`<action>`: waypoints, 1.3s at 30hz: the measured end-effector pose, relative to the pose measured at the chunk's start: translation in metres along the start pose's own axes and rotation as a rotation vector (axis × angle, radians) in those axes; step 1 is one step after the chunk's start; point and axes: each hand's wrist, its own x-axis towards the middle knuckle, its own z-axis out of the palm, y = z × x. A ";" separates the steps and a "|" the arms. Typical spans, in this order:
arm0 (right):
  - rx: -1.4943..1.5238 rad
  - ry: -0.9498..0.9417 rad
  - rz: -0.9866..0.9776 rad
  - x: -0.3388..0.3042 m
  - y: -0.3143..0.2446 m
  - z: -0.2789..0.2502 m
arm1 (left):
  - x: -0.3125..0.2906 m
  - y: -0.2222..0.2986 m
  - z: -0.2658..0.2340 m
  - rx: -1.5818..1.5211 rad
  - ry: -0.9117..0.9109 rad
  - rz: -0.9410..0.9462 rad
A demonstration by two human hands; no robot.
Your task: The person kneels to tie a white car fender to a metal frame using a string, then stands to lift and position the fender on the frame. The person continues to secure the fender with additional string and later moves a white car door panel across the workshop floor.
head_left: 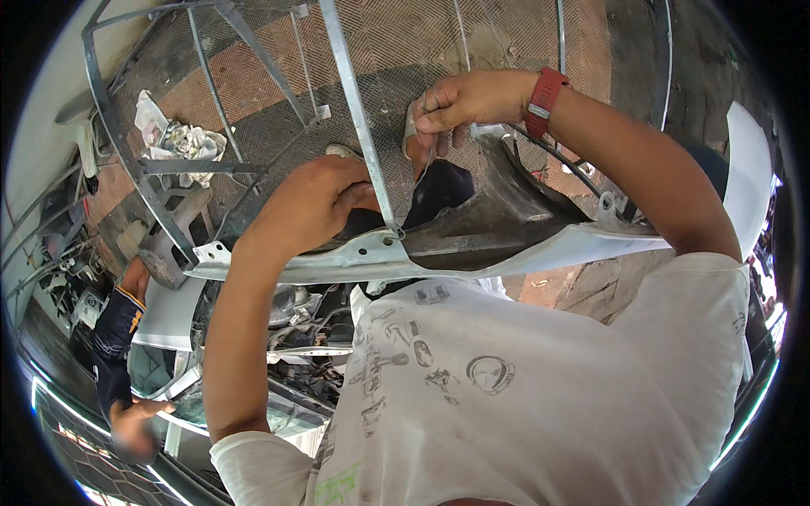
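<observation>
Pale car-body panel [548, 246], held crosswise in front of the wearer's torso, with a light outer rim, a dark grey inner face and a holed flange at its left end. The panel lies between the white printed shirt [540, 379] and a grey metal frame [359, 105], one bar of which ends at the panel's near-central edge. The left hand [308, 202] is above the panel's left part, beside that bar; its fingers are curled, and whether they grip anything cannot be told. The right hand [460, 105] is beyond the panel's far edge, thumb and forefinger drawn together; what, if anything, lies between them is too small to tell. A red wristband [547, 103] encircles the right wrist. Beyond the bars, a patterned floor [523, 34] carries a crumpled silvery wrapping [194, 152]. At lower left, another person in dark clothing [116, 333] is near a vehicle with exposed engine parts [291, 308]. Dark cloth [443, 187] shows just past the panel's far edge.
</observation>
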 end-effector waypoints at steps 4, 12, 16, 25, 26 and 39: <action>-0.008 -0.002 0.019 0.007 0.003 0.001 | 0.004 0.003 0.003 0.033 0.001 -0.013; 0.008 -0.068 0.133 0.033 0.031 0.007 | -0.003 0.000 0.010 0.224 0.096 0.060; 0.063 -0.090 0.173 0.037 0.039 0.013 | -0.006 -0.001 0.008 0.302 0.101 0.072; -0.404 -0.165 0.001 0.120 0.019 0.020 | 0.011 -0.009 0.017 0.201 0.136 0.172; -0.300 -0.126 -0.048 0.125 0.019 0.021 | 0.014 -0.011 0.019 0.225 0.194 0.176; -0.221 0.023 -0.146 0.124 -0.004 0.005 | 0.018 -0.022 0.023 -0.014 0.090 -0.070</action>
